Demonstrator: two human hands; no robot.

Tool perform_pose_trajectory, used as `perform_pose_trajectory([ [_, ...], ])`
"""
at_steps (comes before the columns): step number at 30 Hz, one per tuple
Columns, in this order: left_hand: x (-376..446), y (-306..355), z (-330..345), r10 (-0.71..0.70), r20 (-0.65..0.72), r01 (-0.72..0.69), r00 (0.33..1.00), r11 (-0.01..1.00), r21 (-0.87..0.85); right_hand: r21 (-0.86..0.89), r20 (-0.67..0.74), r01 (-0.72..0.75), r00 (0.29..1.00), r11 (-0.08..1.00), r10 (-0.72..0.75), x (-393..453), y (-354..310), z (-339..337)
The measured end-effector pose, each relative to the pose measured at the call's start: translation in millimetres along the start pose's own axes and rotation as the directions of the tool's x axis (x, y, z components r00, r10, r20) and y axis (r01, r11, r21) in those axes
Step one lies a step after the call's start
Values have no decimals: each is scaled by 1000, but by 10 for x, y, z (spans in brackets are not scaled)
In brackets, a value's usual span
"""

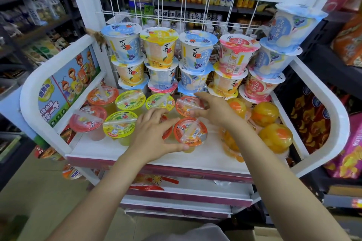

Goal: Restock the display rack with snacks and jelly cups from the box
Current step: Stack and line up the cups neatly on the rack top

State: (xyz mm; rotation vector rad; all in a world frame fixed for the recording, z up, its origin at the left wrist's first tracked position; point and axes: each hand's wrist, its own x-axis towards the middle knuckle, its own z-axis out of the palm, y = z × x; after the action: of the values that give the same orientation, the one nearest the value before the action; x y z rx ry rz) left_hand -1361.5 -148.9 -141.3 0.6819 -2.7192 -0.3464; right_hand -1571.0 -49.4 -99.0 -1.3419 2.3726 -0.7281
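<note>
rack (49,76) white | front jelly cup lid (190,132) orange | left lids (119,123) yellow, red

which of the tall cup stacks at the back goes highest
The far-right stack: its top blue cup rises above the other stacks, beside the rack's right corner.

Shop aisle around a white stand

Dark store shelves (205,9) behind, seen through a wire grid, lined with rows of bottled drinks (197,16); more dark shelving (39,25) at left, stacked with blurred packets; large snack bags in orange (348,45) at upper right, with a pink and yellow bag (348,154) lower down at the right edge; dark bags with a yellow chip print (307,119) between those, just beyond the stand's right side; pale tiled floor (39,191) at lower left; a patch of grey fabric (195,233) at the bottom edge; labels too blurred to read.
</note>
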Motion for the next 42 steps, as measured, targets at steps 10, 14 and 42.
perform_pose_trajectory([
  [10,-35,-45,-74,42,9,-40,999,983,-177,-38,-108,-8,994,999,4,-122,-89,-49],
  [14,-158,-337,-276,-6,-88,-10,996,985,-175,-5,-199,163,967,987,-161,-547,-279,126],
  [42,-411,-1200,-456,-158,-53,165,986,968,186,-414,-104,106,981,904,-163,-481,-878,917],
])
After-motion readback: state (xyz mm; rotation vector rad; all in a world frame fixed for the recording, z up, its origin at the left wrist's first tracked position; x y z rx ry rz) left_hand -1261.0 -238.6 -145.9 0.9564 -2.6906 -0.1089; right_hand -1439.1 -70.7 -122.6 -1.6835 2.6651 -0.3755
